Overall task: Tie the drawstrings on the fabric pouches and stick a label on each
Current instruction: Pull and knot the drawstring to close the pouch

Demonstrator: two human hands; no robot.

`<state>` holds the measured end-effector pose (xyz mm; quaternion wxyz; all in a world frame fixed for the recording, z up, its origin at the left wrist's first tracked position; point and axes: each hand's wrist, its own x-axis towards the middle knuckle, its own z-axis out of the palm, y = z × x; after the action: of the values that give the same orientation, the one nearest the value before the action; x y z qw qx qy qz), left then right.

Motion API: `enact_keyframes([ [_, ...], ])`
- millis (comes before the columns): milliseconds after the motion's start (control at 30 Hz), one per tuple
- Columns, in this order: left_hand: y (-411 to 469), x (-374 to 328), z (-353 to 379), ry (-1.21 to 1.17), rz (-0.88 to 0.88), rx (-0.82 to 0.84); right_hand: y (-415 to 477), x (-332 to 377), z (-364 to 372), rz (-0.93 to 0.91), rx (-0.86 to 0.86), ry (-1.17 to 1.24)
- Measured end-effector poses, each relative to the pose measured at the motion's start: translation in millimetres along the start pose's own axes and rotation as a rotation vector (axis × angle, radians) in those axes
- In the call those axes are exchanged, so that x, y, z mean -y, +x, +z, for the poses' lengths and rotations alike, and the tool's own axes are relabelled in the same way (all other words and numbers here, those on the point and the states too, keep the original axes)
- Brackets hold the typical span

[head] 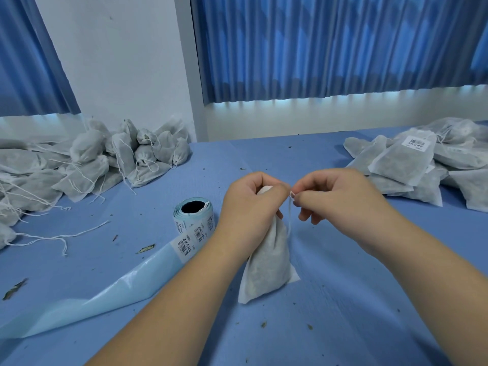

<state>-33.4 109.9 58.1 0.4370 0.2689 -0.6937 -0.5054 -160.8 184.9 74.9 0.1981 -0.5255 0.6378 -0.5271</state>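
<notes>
Blue cloth covers the table (pixel 343 313) in front of you, under drawn blue curtains (pixel 317 48). Your left hand (pixel 250 204) is curled round the gathered neck of the pouch (pixel 266 265), which stands near the middle of the table with its base on the cloth. That grip keeps the mouth bunched and the bag upright so the cord can be worked. Your right hand (pixel 340 196) pinches the drawstring (pixel 290 220) between thumb and forefinger right at the neck, a loose length hanging down the side. Whether a knot has formed is hard to tell, since your fingertips cover it. The pouch is thin, whitish fabric, plump, with dark filling showing through and no label on the face you see. The label roll (pixel 194 217) sits just beside your left wrist, handy for sticking. A left pile (pixel 87 165) trails loose strings; the right stack (pixel 412 165) shows a barcode label on top.
</notes>
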Motion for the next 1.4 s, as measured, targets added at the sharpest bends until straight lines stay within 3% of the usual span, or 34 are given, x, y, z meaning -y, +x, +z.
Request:
enact_keyframes([
  [300,1.2,-0.1,-2.1,0.010,-0.102,0.069,2.8,-4.1,-0.4,0.032,-0.034,0.073],
  [567,1.6,-4.5,-4.5,-0.218,-0.268,0.193,4.2,-5.7,2.9,-0.131,-0.143,0.031],
  [900,3.7,-1.1,-5.9,-0.422,-0.426,0.262,1.6,-5.7,3.3,-0.141,-0.123,-0.025],
  [1133,2.5,-0.9,-2.7,-0.414,-0.398,0.180,-3.2,-8.6,9.3,-0.263,-0.173,-0.250],
  [1400,1.9,-0.9,-0.5,-0.332,-0.277,0.079,-2.1,-8.7,11.7,-0.244,-0.204,-0.271],
])
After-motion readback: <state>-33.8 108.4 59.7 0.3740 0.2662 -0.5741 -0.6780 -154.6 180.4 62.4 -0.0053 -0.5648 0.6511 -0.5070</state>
